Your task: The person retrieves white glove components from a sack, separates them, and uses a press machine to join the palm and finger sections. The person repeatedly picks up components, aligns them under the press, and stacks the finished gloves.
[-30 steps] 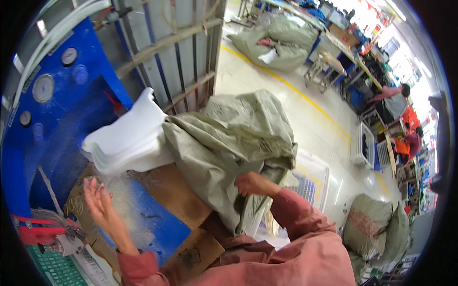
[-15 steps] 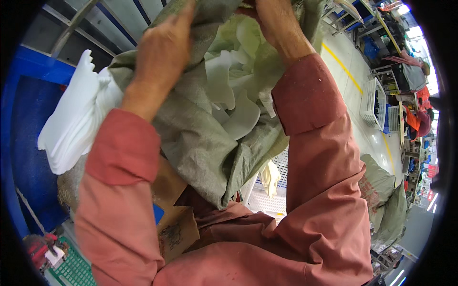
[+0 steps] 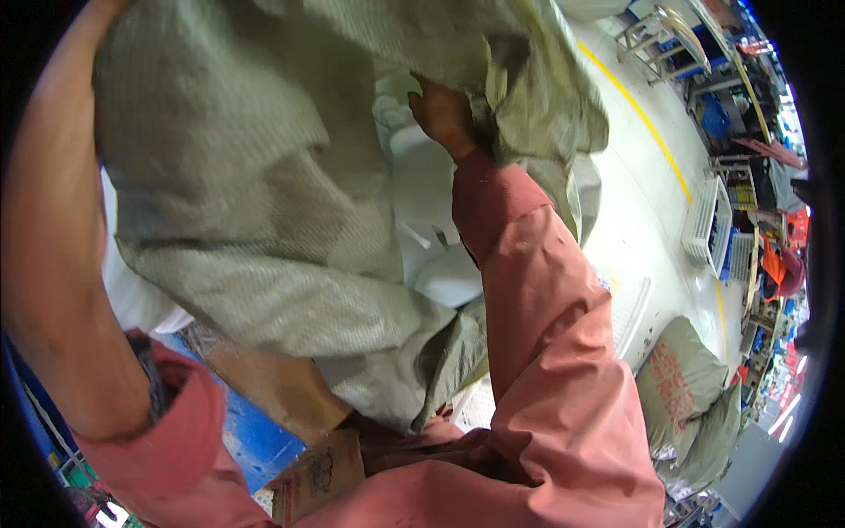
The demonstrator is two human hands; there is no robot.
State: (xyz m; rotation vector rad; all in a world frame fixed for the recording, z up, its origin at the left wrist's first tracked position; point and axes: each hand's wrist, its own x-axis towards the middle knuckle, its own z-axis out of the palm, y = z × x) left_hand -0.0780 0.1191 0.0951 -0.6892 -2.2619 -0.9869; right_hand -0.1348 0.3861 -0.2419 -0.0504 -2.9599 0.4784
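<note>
So, at far left, our bare left forearm (image 3: 62, 264) rises from a rolled pinkish-red sleeve (image 3: 158, 453) and leaves the view at the upper edge; we cannot tell how open the left hand is or whether it has hold of anything. Just beside the forearm, some smooth white material (image 3: 132, 286) shows. Nearer us, a brown cardboard sheet (image 3: 273, 383) lies along the scuffed blue bench top (image 3: 255, 436), close to its right edge. Over the sheet's far edge spreads a big grey-green woven sack (image 3: 246, 167), creased, its mouth gaping at its right side, with curved white pieces (image 3: 418, 185) inside. Our right hand (image 3: 443, 114) is in that mouth, near the pieces, fingers loosely bent; its palm is hidden, so we cannot tell whether it grips anything. Farther right, a white crate (image 3: 634, 312) stands on the pale floor (image 3: 638, 207), beneath a yellow line (image 3: 647, 129), and two filled sacks (image 3: 673, 378) lean together.
</note>
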